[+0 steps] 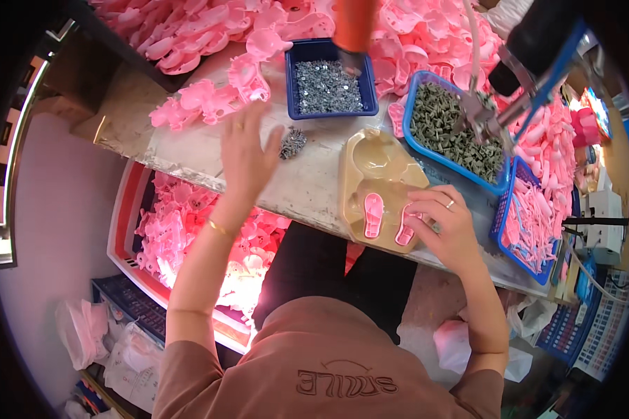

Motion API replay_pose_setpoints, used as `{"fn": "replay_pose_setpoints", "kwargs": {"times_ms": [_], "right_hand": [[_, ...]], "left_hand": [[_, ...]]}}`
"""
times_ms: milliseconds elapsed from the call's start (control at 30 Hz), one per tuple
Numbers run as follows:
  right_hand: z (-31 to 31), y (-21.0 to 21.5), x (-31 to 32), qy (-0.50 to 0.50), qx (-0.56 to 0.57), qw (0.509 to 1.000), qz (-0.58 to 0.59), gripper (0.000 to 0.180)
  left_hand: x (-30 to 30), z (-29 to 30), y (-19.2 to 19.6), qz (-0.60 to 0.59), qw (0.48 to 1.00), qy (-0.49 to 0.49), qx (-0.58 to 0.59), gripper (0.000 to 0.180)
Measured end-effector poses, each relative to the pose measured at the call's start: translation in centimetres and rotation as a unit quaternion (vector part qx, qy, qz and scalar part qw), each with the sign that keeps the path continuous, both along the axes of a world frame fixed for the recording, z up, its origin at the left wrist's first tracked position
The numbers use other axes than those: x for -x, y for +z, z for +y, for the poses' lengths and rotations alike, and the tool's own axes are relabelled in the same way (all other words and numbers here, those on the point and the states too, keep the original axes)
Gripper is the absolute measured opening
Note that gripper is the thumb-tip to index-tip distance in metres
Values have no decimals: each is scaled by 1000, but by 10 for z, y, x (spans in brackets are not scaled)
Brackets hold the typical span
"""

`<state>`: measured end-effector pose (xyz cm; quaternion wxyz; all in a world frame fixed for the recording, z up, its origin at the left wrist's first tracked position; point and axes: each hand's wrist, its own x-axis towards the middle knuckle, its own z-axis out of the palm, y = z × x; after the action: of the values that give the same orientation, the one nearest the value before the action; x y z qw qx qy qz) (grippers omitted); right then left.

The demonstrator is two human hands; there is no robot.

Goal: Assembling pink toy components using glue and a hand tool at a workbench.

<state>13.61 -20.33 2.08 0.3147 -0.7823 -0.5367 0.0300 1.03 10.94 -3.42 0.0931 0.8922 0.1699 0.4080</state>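
Observation:
A tan moulded fixture (351,167) with rounded hollows lies at the front of the workbench. In its near part sits a pink sole-shaped plastic piece (374,215). Beside it, a second pink sole-shaped piece (403,228) is partly covered by my right hand (446,227), whose thumb and fingers are closed at its edge. My left hand (247,153) is raised over the bench edge, fingers stretched out and slightly blurred, with nothing seen in it. Just beyond its fingertips lie pink shell-like pieces (244,78). A small heap of screws (293,143) rests right of its thumb.
A dark blue bin of screws (327,87) stands beneath a hanging orange tool (354,28). To the right are a blue tray of grey-green small parts (447,126), a metal arm (496,115) and a basket of thin pink parts (530,227). A crate of pink parts (171,223) sits below left.

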Motion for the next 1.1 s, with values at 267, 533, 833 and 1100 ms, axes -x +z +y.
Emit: {"fn": "replay_pose_setpoints", "kwargs": {"times_ms": [267, 533, 833, 1100], "right_hand": [[1, 4, 0, -17, -27, 999, 31, 15], [-6, 16, -7, -85, -52, 994, 45, 12], [-36, 23, -5, -148, -65, 986, 49, 10], [-30, 2, -3, -51, -4, 997, 62, 47]], "left_hand": [[-1, 28, 32, 36, 997, -5, -67, 17], [12, -113, 70, 110, 954, -277, -36, 18], [-47, -183, 43, 199, 936, -288, 44, 27], [-16, -107, 65, 171, 934, -309, 55, 52]]}}
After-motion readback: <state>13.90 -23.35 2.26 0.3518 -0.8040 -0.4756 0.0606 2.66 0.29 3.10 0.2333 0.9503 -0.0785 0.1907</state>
